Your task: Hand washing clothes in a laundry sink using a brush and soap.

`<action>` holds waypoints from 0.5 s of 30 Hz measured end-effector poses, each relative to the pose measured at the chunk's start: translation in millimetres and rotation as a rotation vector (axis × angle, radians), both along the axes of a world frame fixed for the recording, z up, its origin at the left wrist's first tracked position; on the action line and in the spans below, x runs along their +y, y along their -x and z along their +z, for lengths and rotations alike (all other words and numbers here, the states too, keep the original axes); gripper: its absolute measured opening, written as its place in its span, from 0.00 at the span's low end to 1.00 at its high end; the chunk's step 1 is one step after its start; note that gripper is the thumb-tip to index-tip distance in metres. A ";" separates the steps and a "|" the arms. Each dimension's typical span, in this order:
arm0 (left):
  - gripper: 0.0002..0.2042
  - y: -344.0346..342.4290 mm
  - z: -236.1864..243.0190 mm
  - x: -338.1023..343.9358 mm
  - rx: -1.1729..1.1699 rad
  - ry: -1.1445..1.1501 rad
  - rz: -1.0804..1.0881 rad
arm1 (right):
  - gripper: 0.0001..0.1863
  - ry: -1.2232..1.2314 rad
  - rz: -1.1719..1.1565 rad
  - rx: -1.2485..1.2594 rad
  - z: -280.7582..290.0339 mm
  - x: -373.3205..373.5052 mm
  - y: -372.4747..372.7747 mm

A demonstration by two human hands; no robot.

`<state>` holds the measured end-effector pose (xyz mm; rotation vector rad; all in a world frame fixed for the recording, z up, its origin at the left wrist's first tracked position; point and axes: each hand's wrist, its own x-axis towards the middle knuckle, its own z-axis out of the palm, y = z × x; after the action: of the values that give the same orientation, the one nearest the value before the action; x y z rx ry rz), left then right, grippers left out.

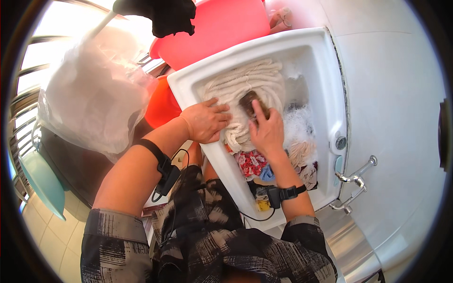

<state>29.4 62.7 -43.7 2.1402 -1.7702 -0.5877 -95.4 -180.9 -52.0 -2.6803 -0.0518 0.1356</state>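
Note:
A bulky cream-coloured cloth, wet and bunched in thick folds, lies in the white sink. My right hand grips a dark brown scrubbing brush against the cloth, index finger stretched along its back. The brush's underside is hidden. With fingers spread, my left hand rests on the cloth's left edge, over the sink's near-left rim. White suds float right of the cloth. Closer to me in the sink are a red patterned cloth, a blue cloth and a beige striped cloth.
A pink tub stands behind the sink, an orange-red basin to its left. At far left are a clear plastic bag and a pale teal basin. Metal taps project from the right wall. Black cloth hangs overhead.

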 end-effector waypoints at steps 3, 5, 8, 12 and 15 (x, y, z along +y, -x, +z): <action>0.19 -0.4 0.7 -6.0 0.014 0.025 0.022 | 0.36 0.171 -0.284 0.085 -16.6 -48.1 -33.1; 0.16 2.0 -1.7 -2.2 0.028 0.043 0.084 | 0.36 0.168 -0.308 0.109 -12.6 -39.5 -36.7; 0.14 7.3 -0.7 6.7 0.006 0.036 0.206 | 0.35 0.067 -0.360 0.084 8.9 -4.2 -24.1; 0.12 9.6 2.6 5.5 -0.017 -0.035 0.187 | 0.36 -0.059 0.039 0.068 12.7 12.9 -2.4; 0.11 6.8 -3.1 -0.2 -0.057 0.082 0.250 | 0.37 0.099 -0.308 0.053 -37.3 -52.1 -30.2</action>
<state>22.6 62.6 -46.8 2.2925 -1.4934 -0.3873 -65.2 -233.0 -89.3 -2.7412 0.3923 0.1137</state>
